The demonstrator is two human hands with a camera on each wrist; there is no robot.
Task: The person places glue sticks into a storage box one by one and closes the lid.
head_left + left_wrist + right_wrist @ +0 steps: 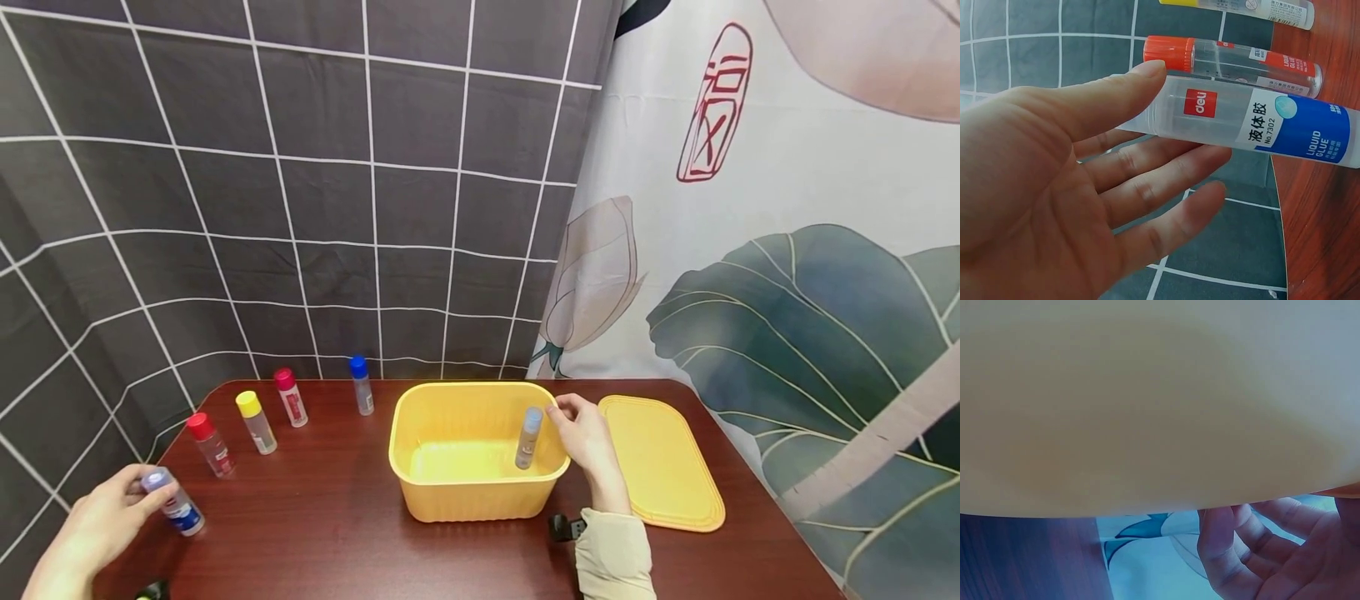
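Note:
My left hand (105, 517) pinches the pale cap end of a clear liquid glue bottle (178, 506) with a blue and white label, at the left of the table. In the left wrist view the thumb lies over this bottle and the other fingers stretch below it. Whether its base touches the table I cannot tell. My right hand (585, 431) grips the right rim of a yellow plastic bin (480, 502); in the right wrist view the bin's wall hides part of the fingers. Inside the bin, at its right end, another glue bottle (528, 442) with a pale blue cap stands slightly tilted.
Upright on the table's left and back are two red-capped glue bottles (212, 446) (291, 398), a yellow-capped one (257, 423) and a blue-capped one (362, 386). A flat yellow lid (663, 462) lies right of the bin. Curtains hang behind the table.

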